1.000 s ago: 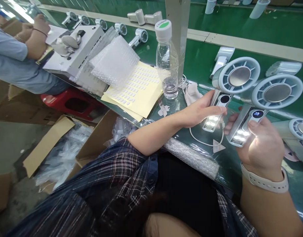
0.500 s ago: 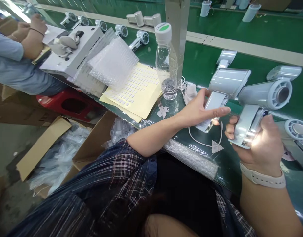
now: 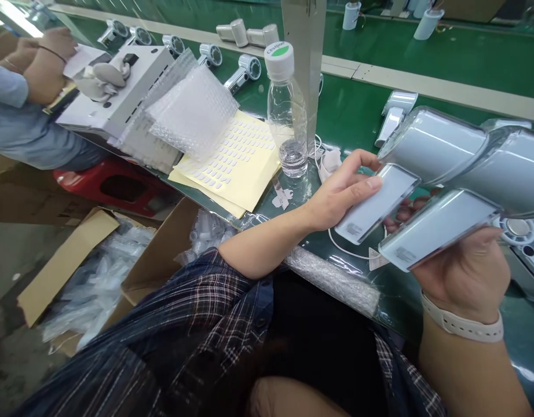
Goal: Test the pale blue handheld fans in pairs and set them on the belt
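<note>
- Two white handheld fans are held up side by side over the near edge of the green table, their flat plain handle backs turned to the camera and the barrel-shaped heads pointing up and right.
- The left fan sits in the left hand, which is closed around the handle, the thumb lying across its upper edge.
- The right fan is gripped by the right hand, fingers curled under the handle; a pale wristband circles that wrist.
- Under the fans, a white cable lies on the table.
- Just left of the left hand stands a clear water bottle, beside yellow sticker sheets and bubble wrap.
- More fans lie along the table behind; another person's arms rest at a white box far left.
</note>
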`<state>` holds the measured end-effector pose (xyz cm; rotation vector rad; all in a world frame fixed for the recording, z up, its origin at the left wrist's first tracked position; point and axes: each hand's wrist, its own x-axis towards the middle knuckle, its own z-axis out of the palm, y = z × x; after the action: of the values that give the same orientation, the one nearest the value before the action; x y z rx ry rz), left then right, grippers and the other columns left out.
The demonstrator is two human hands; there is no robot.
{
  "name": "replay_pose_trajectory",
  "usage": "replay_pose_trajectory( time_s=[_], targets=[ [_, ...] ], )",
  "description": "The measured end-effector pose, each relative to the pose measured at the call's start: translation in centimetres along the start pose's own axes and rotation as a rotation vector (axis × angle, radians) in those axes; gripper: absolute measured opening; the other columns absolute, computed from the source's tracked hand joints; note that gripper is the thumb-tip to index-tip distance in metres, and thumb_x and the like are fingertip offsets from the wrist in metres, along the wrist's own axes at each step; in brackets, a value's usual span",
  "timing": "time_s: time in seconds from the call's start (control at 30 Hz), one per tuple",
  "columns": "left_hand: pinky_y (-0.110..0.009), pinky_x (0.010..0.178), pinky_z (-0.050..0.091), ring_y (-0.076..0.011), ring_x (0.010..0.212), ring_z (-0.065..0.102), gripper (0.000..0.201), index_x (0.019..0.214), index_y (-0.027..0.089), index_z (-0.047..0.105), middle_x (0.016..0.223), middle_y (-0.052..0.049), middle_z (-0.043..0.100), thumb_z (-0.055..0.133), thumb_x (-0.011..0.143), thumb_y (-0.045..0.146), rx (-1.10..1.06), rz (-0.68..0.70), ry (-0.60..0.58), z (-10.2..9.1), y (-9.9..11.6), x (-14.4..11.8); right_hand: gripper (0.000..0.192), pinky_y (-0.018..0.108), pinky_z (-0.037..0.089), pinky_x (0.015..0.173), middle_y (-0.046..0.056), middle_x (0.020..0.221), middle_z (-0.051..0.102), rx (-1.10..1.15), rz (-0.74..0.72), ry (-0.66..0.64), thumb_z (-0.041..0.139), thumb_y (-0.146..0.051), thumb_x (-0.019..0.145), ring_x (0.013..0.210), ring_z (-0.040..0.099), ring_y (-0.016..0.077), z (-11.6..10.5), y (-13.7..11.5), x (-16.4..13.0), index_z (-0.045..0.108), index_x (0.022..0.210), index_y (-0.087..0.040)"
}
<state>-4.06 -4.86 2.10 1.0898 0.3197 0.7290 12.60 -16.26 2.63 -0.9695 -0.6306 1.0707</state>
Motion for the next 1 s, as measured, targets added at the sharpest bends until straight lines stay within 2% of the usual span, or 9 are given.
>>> replay_pose_trajectory(
  time_s=[0.07,0.13,0.2,0.33,0.5,0.8,0.9,1.0],
  targets=[
    [-0.032,0.070,0.060,-0.0196,0.074,0.078,0.063,0.118,0.028,0.047,0.091,0.002,0.074,0.079,0.090,0.074,-0.057,-0.016,-0.028,0.0,-0.1,0.2,0.062,0.043,0.076,0.078,0.004,0.094,0.082,-0.001,0.018,-0.015,0.100,-0.077,0.065,0.079,0.079,0.0248,-0.2,0.0,0.2,0.088,0.097,-0.025],
    [-0.033,0.071,0.062,-0.0212,0.077,0.080,0.064,0.117,0.028,0.045,0.097,0.000,0.077,0.079,0.090,0.074,-0.105,-0.027,-0.033,-0.1,-0.2,0.5,0.063,0.040,0.074,0.072,0.004,0.093,0.081,-0.029,-0.023,-0.026,0.097,-0.080,0.066,0.073,0.076,0.0220,-0.3,0.1,0.4,0.087,0.096,-0.025],
    [-0.033,0.070,0.063,-0.0214,0.078,0.082,0.061,0.118,0.027,0.044,0.104,-0.002,0.079,0.078,0.092,0.071,-0.146,-0.046,-0.015,-0.3,-0.4,0.8,0.067,0.036,0.071,0.064,0.005,0.090,0.079,-0.058,-0.063,-0.012,0.094,-0.084,0.068,0.071,0.074,0.0209,-0.3,0.2,0.6,0.086,0.097,-0.024],
    [-0.031,0.069,0.064,-0.0194,0.073,0.081,0.054,0.122,0.026,0.045,0.105,-0.003,0.081,0.076,0.097,0.063,-0.194,-0.063,0.006,-0.6,-0.6,1.1,0.078,0.032,0.064,0.054,0.004,0.085,0.076,-0.077,-0.058,0.028,0.090,-0.094,0.060,0.067,0.071,0.0202,-0.2,0.3,0.7,0.085,0.093,-0.024],
    [-0.028,0.064,0.063,-0.0198,0.073,0.082,0.050,0.128,0.025,0.046,0.109,-0.005,0.081,0.072,0.100,0.057,-0.236,-0.109,0.051,-0.6,-0.7,1.3,0.077,0.030,0.060,0.048,0.004,0.081,0.076,-0.151,-0.118,0.096,0.084,-0.095,0.067,0.061,0.070,0.0184,0.1,0.0,0.7,0.084,0.093,-0.023],
    [-0.027,0.064,0.061,-0.0196,0.074,0.082,0.056,0.118,0.027,0.044,0.099,-0.001,0.080,0.078,0.094,0.064,-0.176,-0.012,0.031,-0.4,-0.7,1.2,0.077,0.032,0.063,0.055,0.004,0.082,0.076,-0.147,-0.115,0.085,0.084,-0.094,0.068,0.064,0.069,0.0183,0.0,0.0,0.7,0.085,0.093,-0.021],
    [-0.030,0.068,0.063,-0.0200,0.075,0.081,0.063,0.115,0.028,0.043,0.094,0.001,0.079,0.082,0.090,0.071,-0.111,0.005,0.030,-0.1,-0.5,1.1,0.056,0.037,0.071,0.072,0.006,0.095,0.081,-0.084,-0.073,0.067,0.086,-0.078,0.084,0.085,0.078,0.0238,-0.3,0.1,1.0,0.088,0.101,-0.024],
    [-0.037,0.075,0.065,-0.0230,0.079,0.082,0.072,0.117,0.029,0.043,0.091,0.002,0.077,0.085,0.083,0.078,-0.035,-0.025,0.017,0.2,-0.1,0.9,0.036,0.045,0.074,0.086,0.009,0.110,0.084,-0.034,-0.013,0.023,0.080,-0.058,0.097,0.102,0.081,0.0290,-0.3,0.2,1.0,0.088,0.110,-0.026]
  ],
)
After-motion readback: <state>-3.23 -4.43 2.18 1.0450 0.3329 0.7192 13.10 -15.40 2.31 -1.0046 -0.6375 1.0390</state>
